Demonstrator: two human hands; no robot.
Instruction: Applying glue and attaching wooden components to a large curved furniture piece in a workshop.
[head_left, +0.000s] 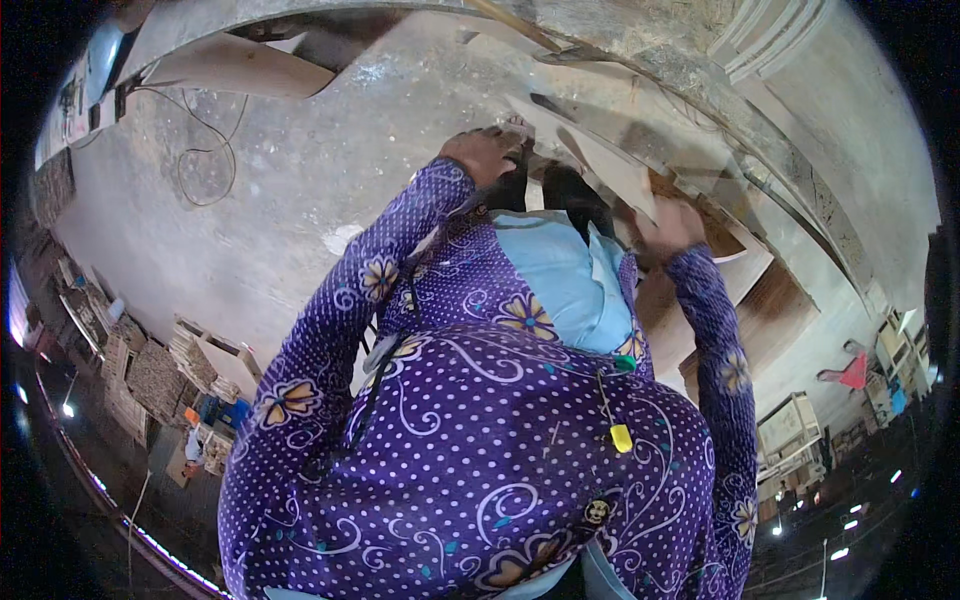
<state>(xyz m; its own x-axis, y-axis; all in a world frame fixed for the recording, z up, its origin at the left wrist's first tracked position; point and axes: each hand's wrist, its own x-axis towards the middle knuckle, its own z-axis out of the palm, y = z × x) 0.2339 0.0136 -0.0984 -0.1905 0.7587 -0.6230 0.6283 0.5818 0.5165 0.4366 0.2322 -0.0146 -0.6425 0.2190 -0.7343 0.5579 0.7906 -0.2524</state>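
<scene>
My right hand [671, 229] is closed at the near end of a thin pale board [592, 155], which slants away toward the far left. The thumb lies near its edge, and the other fingers are partly hidden. My left hand [482, 157] is apart from the board, back uppermost, with its fingers loosely bent and nothing visible in them. Both arms wear purple, dotted sleeves [325, 330]. Between the hands are my dark-clad legs [572, 195] and a light blue cloth [555, 265] at the front of my clothing.
Brown wooden panels [765, 300] lie at the right, near the right forearm. A thin cable [232, 165] loops on the grey floor [300, 140] at the left. Stacked wooden pieces [150, 380] stand farther left. A person in red [853, 372] is at the far right.
</scene>
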